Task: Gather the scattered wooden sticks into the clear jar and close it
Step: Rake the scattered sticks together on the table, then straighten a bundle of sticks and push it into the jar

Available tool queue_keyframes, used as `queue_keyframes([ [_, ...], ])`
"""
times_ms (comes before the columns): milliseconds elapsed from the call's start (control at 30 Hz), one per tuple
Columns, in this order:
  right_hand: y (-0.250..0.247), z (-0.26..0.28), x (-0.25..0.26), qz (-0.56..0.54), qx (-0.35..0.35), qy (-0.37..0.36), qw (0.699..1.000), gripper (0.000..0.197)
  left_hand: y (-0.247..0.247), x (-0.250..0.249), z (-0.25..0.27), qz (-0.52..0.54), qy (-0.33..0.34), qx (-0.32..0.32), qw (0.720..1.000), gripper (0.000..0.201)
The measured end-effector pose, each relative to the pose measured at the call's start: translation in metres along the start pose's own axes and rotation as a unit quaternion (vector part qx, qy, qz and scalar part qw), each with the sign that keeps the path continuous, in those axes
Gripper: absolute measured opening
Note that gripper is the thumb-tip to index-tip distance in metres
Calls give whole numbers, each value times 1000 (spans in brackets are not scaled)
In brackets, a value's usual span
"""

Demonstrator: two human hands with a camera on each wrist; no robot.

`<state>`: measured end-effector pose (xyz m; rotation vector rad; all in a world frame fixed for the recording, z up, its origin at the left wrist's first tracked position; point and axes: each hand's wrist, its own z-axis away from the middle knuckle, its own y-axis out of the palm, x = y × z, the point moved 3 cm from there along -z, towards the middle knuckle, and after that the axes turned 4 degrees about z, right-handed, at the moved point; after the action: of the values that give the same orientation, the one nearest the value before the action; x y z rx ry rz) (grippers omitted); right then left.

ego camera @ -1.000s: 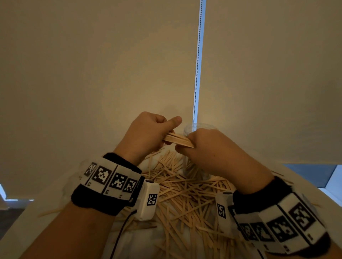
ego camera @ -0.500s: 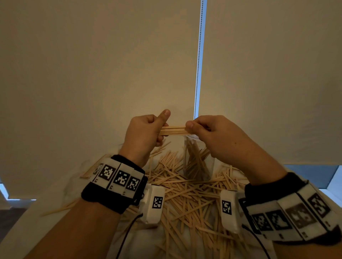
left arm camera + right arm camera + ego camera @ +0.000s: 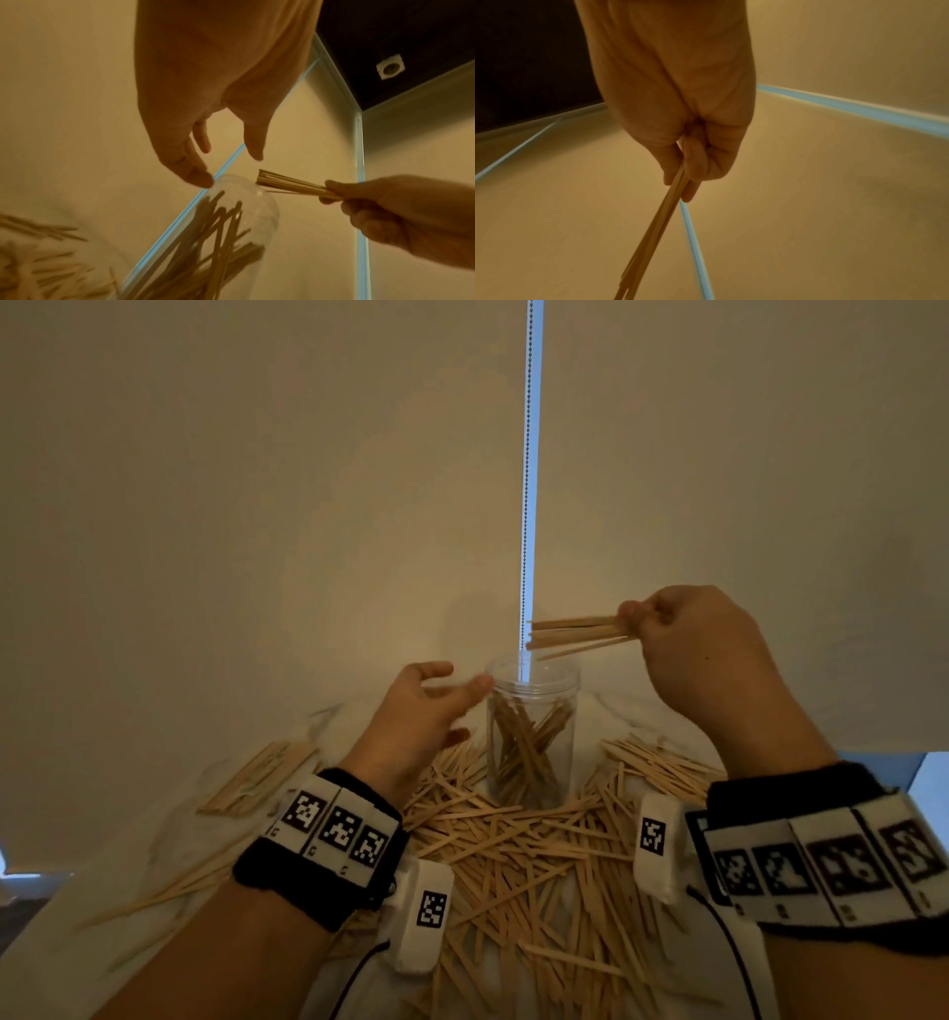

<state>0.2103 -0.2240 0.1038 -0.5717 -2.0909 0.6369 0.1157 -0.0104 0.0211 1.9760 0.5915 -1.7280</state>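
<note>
A person's right hand [image 3: 703,654] pinches a small bundle of wooden sticks [image 3: 575,635], held roughly level above and just right of the clear jar's [image 3: 531,737] open mouth, loose ends pointing left toward it. The left hand [image 3: 421,711], fingers relaxed and holding nothing, hovers at the jar's left rim. The jar stands upright on the desk [image 3: 169,819] amid scattered sticks [image 3: 513,860], partly filled; no lid is visible.

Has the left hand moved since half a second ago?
Yes. The left hand has let go of the stick bundle and dropped beside the clear jar rim; the right hand holds the bundle alone.
</note>
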Motion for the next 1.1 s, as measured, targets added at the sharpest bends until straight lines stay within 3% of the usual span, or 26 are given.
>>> queue_keyframes([
  [67,8,-7,-3,42,1,3,999,31,11,9,-4,-68,-20,33,997,95],
  [167,34,-16,11,143,37,-51,988,28,27,9,-18,-140,4,75,987,127],
  [300,64,-25,40,300,99,-135,939,21,45,13,-43,-188,20,139,972,158],
  [500,94,-41,58,382,209,-170,884,8,43,20,-49,-220,47,148,963,129],
  [567,104,-45,59,382,262,-165,871,16,41,21,-50,-217,50,145,964,114],
  [667,107,-54,57,338,260,-134,894,30,42,21,-51,-230,45,144,962,108],
  [733,103,-57,51,284,211,-106,929,25,42,22,-51,-234,39,141,961,106],
  [800,103,-57,44,261,181,-85,944,18,41,23,-51,-238,34,140,961,107],
  [967,111,-52,41,315,214,-115,918,24,40,23,-51,-262,36,148,953,119],
  [1100,125,-43,45,320,324,-99,885,42,39,23,-52,-255,58,152,953,103],
])
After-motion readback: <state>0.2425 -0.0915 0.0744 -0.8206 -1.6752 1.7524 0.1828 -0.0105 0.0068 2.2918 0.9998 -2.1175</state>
